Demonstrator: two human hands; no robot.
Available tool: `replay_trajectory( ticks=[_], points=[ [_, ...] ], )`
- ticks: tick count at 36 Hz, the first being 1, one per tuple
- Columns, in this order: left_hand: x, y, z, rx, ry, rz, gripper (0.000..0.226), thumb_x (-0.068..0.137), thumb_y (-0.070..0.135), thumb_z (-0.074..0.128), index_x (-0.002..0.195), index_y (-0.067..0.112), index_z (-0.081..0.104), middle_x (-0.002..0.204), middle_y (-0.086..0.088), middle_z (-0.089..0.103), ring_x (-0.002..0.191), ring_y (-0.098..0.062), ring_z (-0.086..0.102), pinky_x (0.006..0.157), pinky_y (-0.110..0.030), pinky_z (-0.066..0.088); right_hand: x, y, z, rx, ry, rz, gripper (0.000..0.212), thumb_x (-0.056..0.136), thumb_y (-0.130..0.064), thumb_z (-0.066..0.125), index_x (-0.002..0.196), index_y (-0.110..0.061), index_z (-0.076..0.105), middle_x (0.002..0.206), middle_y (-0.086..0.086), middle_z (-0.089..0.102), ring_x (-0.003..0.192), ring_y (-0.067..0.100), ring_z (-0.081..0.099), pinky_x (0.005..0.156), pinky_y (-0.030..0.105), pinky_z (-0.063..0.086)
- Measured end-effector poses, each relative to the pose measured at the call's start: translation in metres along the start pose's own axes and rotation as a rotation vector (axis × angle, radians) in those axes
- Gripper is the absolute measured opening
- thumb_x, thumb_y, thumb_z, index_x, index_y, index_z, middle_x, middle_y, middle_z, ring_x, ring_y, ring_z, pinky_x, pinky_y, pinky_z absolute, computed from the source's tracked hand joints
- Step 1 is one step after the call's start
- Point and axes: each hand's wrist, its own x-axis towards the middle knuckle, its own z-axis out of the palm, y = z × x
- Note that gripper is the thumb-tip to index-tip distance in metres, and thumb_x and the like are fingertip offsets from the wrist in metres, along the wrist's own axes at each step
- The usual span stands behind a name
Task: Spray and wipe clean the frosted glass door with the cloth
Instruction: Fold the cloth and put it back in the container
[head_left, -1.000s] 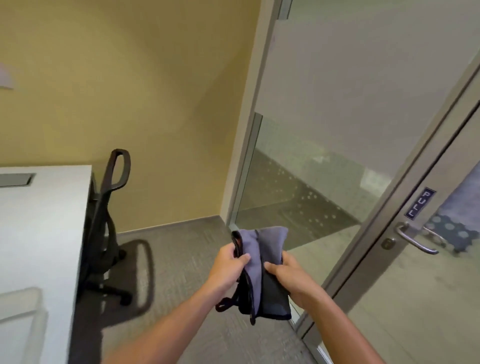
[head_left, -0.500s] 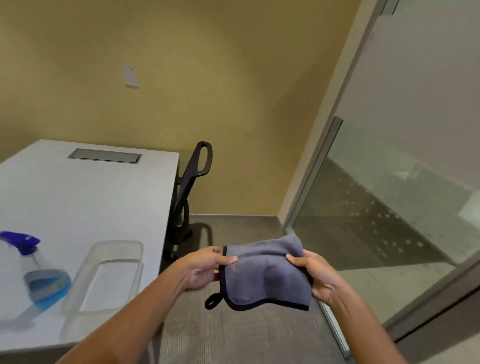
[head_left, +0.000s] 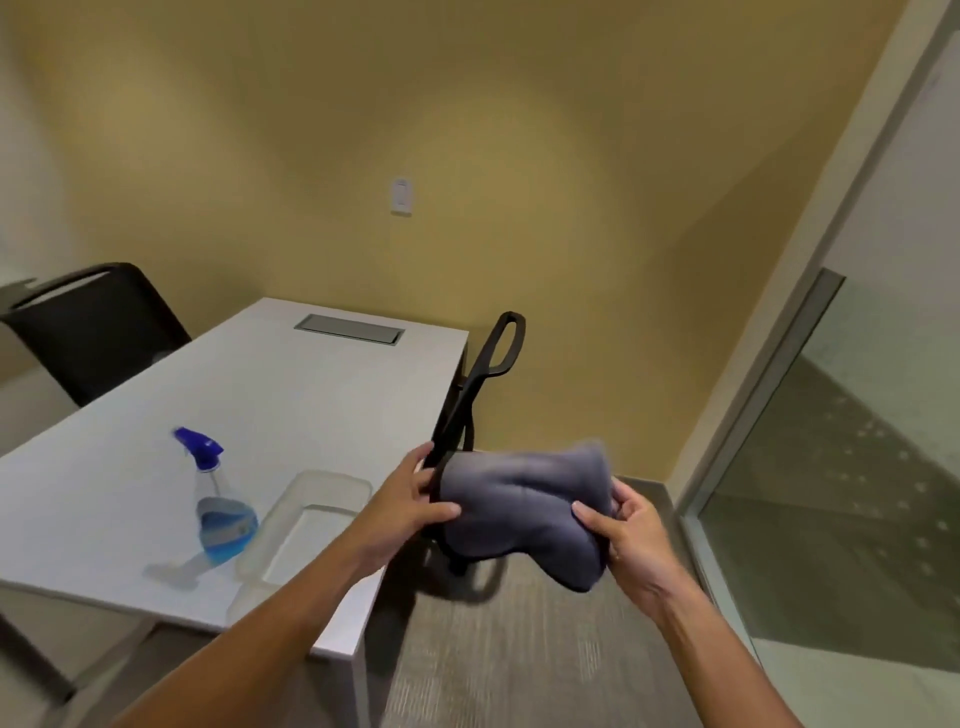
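A grey-blue cloth (head_left: 524, 512) with a dark edge is stretched between both hands in front of me, over the floor beside the table. My left hand (head_left: 410, 501) pinches its left edge and my right hand (head_left: 621, 530) grips its right end. A clear spray bottle (head_left: 218, 506) with a blue trigger head and blue liquid stands on the white table (head_left: 260, 395), left of my left hand. The frosted glass panel (head_left: 893, 291) fills the right edge of the view; the door itself is out of frame.
A clear plastic tray (head_left: 306, 514) lies on the table next to the bottle. One black chair (head_left: 483, 384) is tucked at the table's right side, another black chair (head_left: 88, 327) at the far left. Grey carpet (head_left: 519, 649) lies below.
My view has swung left, away from the door and its handle, toward the table. The cloth went from hanging folded to being spread sideways between both hands. The spray bottle has come fully into view.
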Motion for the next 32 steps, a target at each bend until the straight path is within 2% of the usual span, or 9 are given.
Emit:
replay_trajectory(
  ticks=[3,6,9,12,15,18,25,29,32],
  points=[
    [-0.011,0.037,-0.003,0.009,0.063,0.243,0.088,0.084,-0.01,0.072,0.149,0.038,0.037,0.132,0.006,0.068,0.119,-0.02,0.068,0.093,-0.04,0.06,0.002,-0.028,0.001,0.02,-0.05,-0.203,0.033,0.071,0.006,0.077,0.102,-0.006,0.074,0.098,0.014,0.078,0.088,0.021,0.073,0.078,0.034,0.061],
    [-0.019,0.059,-0.001,0.131,0.107,0.395,0.057,0.084,-0.012,0.071,0.125,0.026,0.063,0.11,0.009,0.077,0.104,-0.012,0.073,0.079,-0.027,0.061,0.008,-0.04,0.003,-0.073,-0.104,-0.298,0.025,0.078,0.017,0.073,0.076,-0.008,0.078,0.08,0.002,0.077,0.074,0.009,0.07,0.065,0.021,0.056],
    [-0.025,0.059,0.001,0.255,0.14,0.459,0.034,0.083,-0.01,0.062,0.093,0.02,0.075,0.093,0.002,0.075,0.091,-0.011,0.071,0.077,-0.019,0.055,0.019,-0.037,0.003,-0.073,-0.17,-0.297,0.06,0.077,0.036,0.053,0.059,-0.017,0.075,0.1,0.003,0.08,0.095,0.017,0.075,0.076,0.026,0.059],
    [-0.029,0.051,-0.001,0.262,0.157,0.445,0.032,0.077,-0.005,0.058,0.074,0.023,0.073,0.089,0.001,0.066,0.086,-0.012,0.063,0.079,-0.021,0.051,0.028,-0.032,0.003,-0.131,-0.172,-0.324,0.066,0.073,0.041,0.045,0.053,-0.018,0.068,0.107,0.007,0.079,0.106,0.023,0.073,0.08,0.027,0.059],
    [-0.032,0.04,-0.006,0.256,0.159,0.398,0.035,0.087,-0.016,0.057,0.075,0.014,0.069,0.094,0.0,0.068,0.088,-0.019,0.065,0.078,-0.029,0.053,0.031,-0.028,0.007,-0.188,-0.187,-0.331,0.067,0.071,0.04,0.039,0.052,-0.02,0.063,0.104,0.01,0.079,0.101,0.019,0.073,0.077,0.023,0.057],
    [-0.037,0.036,-0.009,0.25,0.14,0.379,0.011,0.091,-0.006,0.058,0.084,0.001,0.061,0.105,-0.008,0.072,0.094,-0.035,0.067,0.077,-0.039,0.055,0.035,-0.025,0.011,-0.166,-0.226,-0.316,0.063,0.072,0.039,0.035,0.056,-0.017,0.059,0.105,0.014,0.078,0.097,0.02,0.073,0.071,0.028,0.059],
    [-0.05,0.03,-0.023,0.279,0.17,0.325,0.016,0.101,-0.009,0.045,0.089,0.0,0.052,0.111,-0.008,0.074,0.106,-0.028,0.07,0.087,-0.034,0.06,0.043,-0.02,0.034,-0.05,-0.32,-0.248,0.031,0.087,0.027,0.056,0.083,-0.003,0.048,0.102,0.014,0.077,0.092,0.019,0.074,0.068,0.029,0.062],
    [-0.058,0.03,-0.037,0.122,0.158,0.274,0.028,0.1,-0.016,0.037,0.093,0.005,0.054,0.116,-0.012,0.074,0.109,-0.03,0.069,0.087,-0.04,0.055,0.05,-0.017,0.051,-0.037,-0.335,-0.21,0.026,0.087,0.019,0.063,0.09,-0.006,0.061,0.103,0.014,0.077,0.092,0.022,0.074,0.072,0.033,0.062],
    [-0.062,0.031,-0.05,-0.016,0.169,0.224,0.025,0.099,-0.008,0.041,0.094,0.006,0.061,0.12,-0.015,0.072,0.109,-0.03,0.066,0.086,-0.038,0.052,0.057,-0.013,0.062,-0.077,-0.353,-0.168,0.029,0.088,0.017,0.063,0.09,-0.009,0.075,0.107,0.014,0.077,0.098,0.026,0.073,0.075,0.035,0.063]
  ],
)
